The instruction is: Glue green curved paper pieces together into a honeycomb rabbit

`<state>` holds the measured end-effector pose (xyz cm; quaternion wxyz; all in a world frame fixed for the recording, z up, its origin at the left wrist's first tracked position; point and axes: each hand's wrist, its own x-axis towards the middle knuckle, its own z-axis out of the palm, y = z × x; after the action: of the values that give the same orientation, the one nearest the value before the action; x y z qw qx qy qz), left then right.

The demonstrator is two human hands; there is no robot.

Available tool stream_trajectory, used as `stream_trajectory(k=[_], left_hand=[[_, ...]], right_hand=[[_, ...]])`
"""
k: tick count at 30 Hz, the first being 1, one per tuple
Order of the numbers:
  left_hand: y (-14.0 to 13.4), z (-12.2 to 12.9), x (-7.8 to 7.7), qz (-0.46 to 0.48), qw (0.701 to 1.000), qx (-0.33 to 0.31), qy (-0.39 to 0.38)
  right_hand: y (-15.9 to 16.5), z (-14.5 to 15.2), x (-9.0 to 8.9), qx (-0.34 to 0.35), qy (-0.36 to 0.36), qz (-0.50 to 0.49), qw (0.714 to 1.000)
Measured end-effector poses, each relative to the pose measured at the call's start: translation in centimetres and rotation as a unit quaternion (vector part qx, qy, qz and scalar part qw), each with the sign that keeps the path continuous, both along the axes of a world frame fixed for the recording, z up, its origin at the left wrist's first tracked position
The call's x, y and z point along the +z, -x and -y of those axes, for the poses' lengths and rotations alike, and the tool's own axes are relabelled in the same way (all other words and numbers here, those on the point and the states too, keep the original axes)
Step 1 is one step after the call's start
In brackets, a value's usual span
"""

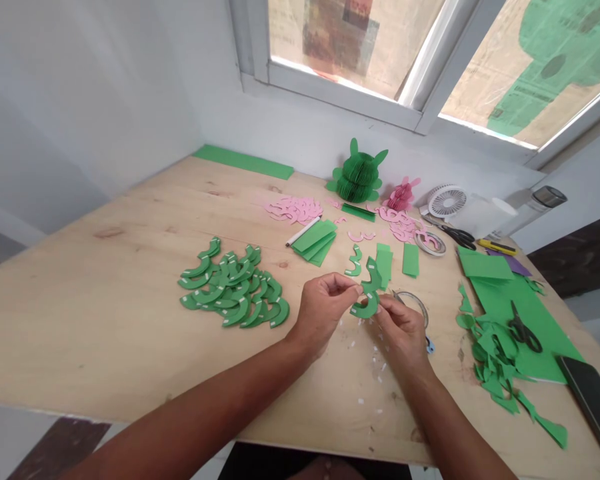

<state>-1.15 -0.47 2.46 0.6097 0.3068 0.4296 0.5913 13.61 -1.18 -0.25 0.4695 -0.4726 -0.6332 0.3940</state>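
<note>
Between my two hands is a curved green paper cutout point(364, 309) with small white tape pieces on it, raised above the table. My left hand point(325, 303) pinches its left side near the middle. Fingers of my right hand point(403, 323) close on its right edge, lower down. A similar green cutout point(354, 260) lies just beyond. Left of my hands is a heap of green curved cutouts point(235, 287), many with white tape bits. Beside my right hand rests a roll of tape point(417, 303), partly hidden by it. White scraps point(375, 360) are scattered beneath my hands.
Green paper strips point(317, 241), a white pen point(303, 232) and pink cutouts point(295, 209) lie farther back. Against the wall stand a green honeycomb paper figure point(359, 179), a pink one point(401, 195) and a fan point(447, 201). Scissors point(524, 330), green offcuts point(493, 353) and a phone point(593, 400) are at right.
</note>
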Motion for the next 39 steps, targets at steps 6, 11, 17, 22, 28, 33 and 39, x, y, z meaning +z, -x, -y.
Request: stream_trajectory(k=[6, 11, 17, 22, 28, 33, 39], left_hand=[[0.01, 0.05, -0.15, 0.002, 1.0, 0.0, 0.0], [-0.01, 0.03, -0.16, 0.006, 1.0, -0.001, 0.0], [-0.02, 0.0, -0.11, 0.004, 1.0, 0.001, 0.003], [0.0, 0.01, -0.09, 0.004, 1.0, 0.001, 0.001], [-0.03, 0.04, -0.03, 0.005, 1.0, 0.006, 0.002], [-0.02, 0.02, -0.07, 0.008, 1.0, 0.005, -0.002], [0.01, 0.06, 0.04, 0.012, 1.0, 0.006, -0.001]], right_hand=[[-0.05, 0.01, -0.06, 0.005, -0.003, -0.006, 1.0], [-0.07, 0.01, -0.24, 0.004, -0.006, -0.004, 1.0], [-0.05, 0.03, -0.2, 0.01, -0.008, -0.008, 1.0], [-0.07, 0.01, -0.31, 0.008, -0.015, -0.009, 1.0], [-0.12, 0.06, -0.3, 0.012, -0.019, -0.006, 1.0], [-0.04, 0.04, -0.29, 0.017, -0.023, -0.007, 1.0], [-0.12, 0.02, -0.32, 0.02, -0.024, 0.0, 1.0]])
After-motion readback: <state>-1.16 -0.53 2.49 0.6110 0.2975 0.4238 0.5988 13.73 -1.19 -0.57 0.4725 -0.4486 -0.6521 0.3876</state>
